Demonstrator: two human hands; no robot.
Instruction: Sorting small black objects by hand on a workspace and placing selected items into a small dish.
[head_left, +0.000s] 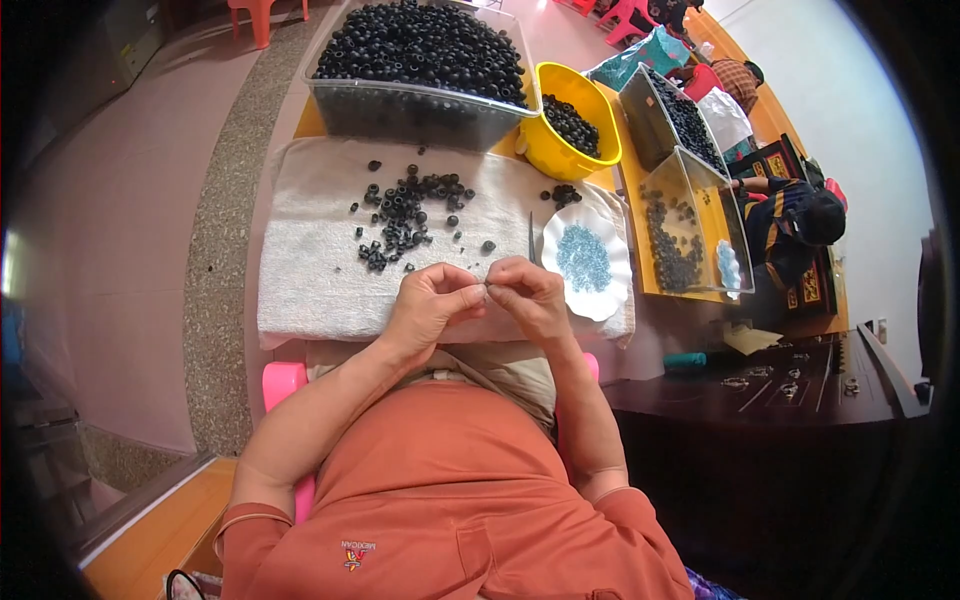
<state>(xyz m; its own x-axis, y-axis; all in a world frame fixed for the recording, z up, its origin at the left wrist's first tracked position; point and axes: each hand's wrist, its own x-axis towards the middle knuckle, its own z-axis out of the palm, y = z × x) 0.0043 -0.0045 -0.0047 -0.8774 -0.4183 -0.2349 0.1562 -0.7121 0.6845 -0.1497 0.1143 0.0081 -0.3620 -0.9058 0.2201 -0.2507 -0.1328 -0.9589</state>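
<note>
Left hand (428, 305) and right hand (527, 295) pinch one small bead (486, 290) between fingertips; many loose black beads (405, 218) remain on the towel (300, 260).

Bare strip of white towel (310, 290) left of left hand (428, 305): open passage. Ahead of both hands, scatter of loose black beads (405, 220) blocks centre of towel. Right hand (528, 295) hemmed in by white scalloped plate (612, 300) of blue beads, just beside it. Thin needle (531, 236) lies between scatter and plate. Far edge walled by clear tub (420, 110) and yellow bowl (560, 150). Small bead cluster (565, 194) near bowl.
</note>
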